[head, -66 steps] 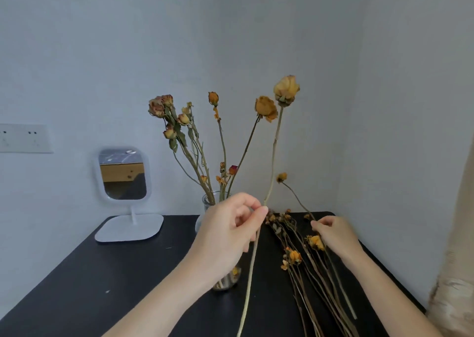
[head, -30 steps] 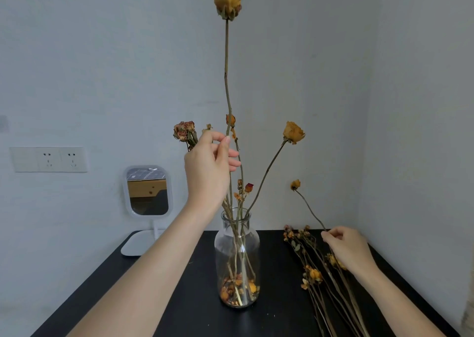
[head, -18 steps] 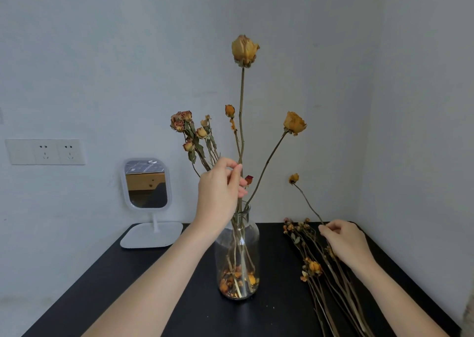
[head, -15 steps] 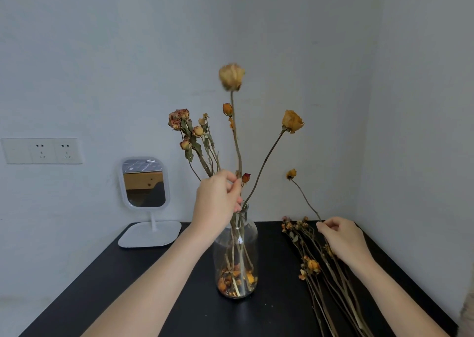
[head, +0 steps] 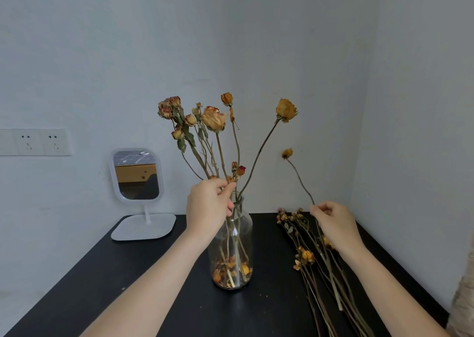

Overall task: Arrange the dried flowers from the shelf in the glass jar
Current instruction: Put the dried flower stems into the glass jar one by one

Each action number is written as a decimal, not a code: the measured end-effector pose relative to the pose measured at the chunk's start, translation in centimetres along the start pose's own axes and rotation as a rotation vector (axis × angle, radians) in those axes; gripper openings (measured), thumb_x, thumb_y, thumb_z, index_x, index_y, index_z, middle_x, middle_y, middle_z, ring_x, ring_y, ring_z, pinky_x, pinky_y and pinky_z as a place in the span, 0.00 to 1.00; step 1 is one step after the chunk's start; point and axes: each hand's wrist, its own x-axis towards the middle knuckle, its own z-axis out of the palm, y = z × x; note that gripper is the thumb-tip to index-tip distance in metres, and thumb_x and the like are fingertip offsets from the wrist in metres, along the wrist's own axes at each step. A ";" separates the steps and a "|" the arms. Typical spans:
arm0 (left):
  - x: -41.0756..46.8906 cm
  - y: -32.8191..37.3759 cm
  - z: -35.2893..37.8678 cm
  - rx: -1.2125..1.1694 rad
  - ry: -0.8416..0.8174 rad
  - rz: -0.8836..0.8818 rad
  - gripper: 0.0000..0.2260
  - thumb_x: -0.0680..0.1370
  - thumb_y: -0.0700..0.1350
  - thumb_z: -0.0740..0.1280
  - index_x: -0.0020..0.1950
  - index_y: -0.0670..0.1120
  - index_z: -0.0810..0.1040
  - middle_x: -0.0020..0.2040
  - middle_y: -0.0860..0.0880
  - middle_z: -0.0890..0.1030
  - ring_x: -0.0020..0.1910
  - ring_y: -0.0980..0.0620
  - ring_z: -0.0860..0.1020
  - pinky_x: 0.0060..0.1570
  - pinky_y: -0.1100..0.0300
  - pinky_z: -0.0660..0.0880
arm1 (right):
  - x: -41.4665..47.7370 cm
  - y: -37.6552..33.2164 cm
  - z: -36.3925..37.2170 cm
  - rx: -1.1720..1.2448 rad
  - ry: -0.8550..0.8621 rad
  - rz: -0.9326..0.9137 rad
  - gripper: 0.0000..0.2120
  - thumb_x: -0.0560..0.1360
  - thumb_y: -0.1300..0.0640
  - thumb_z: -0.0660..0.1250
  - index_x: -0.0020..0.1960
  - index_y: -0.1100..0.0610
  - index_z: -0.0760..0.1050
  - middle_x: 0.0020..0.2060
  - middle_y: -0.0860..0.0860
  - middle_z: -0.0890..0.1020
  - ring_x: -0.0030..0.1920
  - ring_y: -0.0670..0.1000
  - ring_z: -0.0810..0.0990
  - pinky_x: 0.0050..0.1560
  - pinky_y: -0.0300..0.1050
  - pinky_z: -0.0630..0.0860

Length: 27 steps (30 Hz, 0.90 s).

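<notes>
Flowers: dried yellow and pink roses (head: 214,118) on thin brown stems stand upright in the clear glass jar (head: 247,234), mid-counter.
Left hand (head: 207,208): fingertips pinch one rose stem just above the jar mouth.
Right hand (head: 332,222): pinches a thin single-bud stem (head: 298,176), raised over the loose pile of dried stems (head: 305,256) right of the jar.
Handling: probably light and brittle, heads crumbly; grip low on the stem, gently.
Surface: black counter (head: 128,285); white standing mirror (head: 136,174) far left.
</notes>
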 end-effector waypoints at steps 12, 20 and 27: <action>-4.7 -4.8 0.1 0.089 0.099 -0.049 0.24 0.67 0.55 0.73 0.55 0.49 0.67 0.44 0.53 0.75 0.43 0.55 0.76 0.41 0.64 0.73 | 2.1 -5.1 0.2 0.211 0.213 -0.161 0.07 0.80 0.55 0.56 0.48 0.56 0.70 0.36 0.52 0.74 0.33 0.46 0.71 0.33 0.37 0.68; -2.1 -5.0 2.9 0.181 -0.112 -0.119 0.32 0.67 0.63 0.69 0.63 0.46 0.66 0.58 0.50 0.75 0.61 0.50 0.72 0.59 0.48 0.73 | 4.0 -8.2 1.5 0.398 0.287 -0.221 0.09 0.80 0.56 0.56 0.41 0.52 0.68 0.30 0.50 0.76 0.27 0.44 0.73 0.31 0.38 0.71; -0.3 -6.8 1.1 -0.109 -0.301 -0.145 0.18 0.68 0.55 0.73 0.52 0.59 0.67 0.49 0.64 0.75 0.49 0.68 0.73 0.44 0.74 0.66 | 4.3 -9.9 1.8 0.530 0.303 -0.310 0.10 0.80 0.55 0.57 0.40 0.50 0.68 0.30 0.49 0.75 0.25 0.40 0.72 0.29 0.37 0.71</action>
